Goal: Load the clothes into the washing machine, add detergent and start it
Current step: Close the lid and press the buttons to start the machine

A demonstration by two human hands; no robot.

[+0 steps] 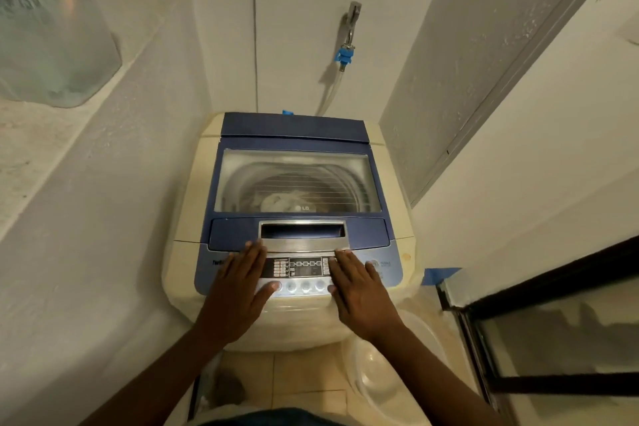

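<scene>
A cream top-loading washing machine (186,218) stands in front of me with its blue lid (294,135) closed. Through the lid's window (297,180) I see the drum and some light cloth (276,201) at the bottom. My left hand (238,284) lies flat on the left side of the control panel (306,268), thumb touching the leftmost round button. My right hand (359,290) lies flat on the right side of the panel, thumb near the rightmost button. Both hands hold nothing.
A tap with a blue hose fitting (345,55) is on the back wall. A clear plastic container (52,45) sits on the ledge at left. A white basin (387,373) rests on the floor at right, beside a dark-framed glass door (553,332).
</scene>
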